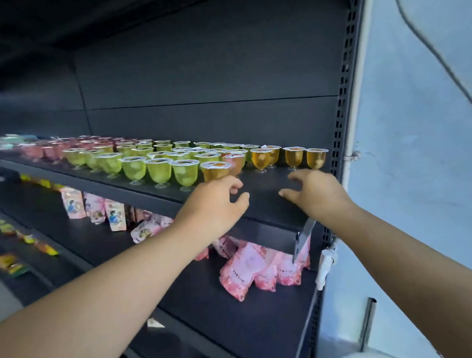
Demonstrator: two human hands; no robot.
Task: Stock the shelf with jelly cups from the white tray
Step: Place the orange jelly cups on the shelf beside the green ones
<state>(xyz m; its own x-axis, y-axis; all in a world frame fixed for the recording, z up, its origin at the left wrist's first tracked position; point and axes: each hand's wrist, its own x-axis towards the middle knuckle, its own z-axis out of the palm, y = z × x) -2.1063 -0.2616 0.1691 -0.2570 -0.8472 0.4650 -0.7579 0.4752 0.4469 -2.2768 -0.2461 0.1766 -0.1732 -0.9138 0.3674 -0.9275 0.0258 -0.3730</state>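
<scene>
Both hands empty, fingers loose & spread. Left hand (pixel 217 200) just by an orange jelly cup (pixel 215 170); right hand (pixel 316 191) over the black shelf (pixel 266 202) near more cups.

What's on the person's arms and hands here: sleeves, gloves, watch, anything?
Nothing worn, as far as the frame shows. Left hand and right hand are bare: no gloves, rings or watch. Both forearms are uncovered to the frame edge, with no sleeve, strap, cable or marking in view.
</scene>
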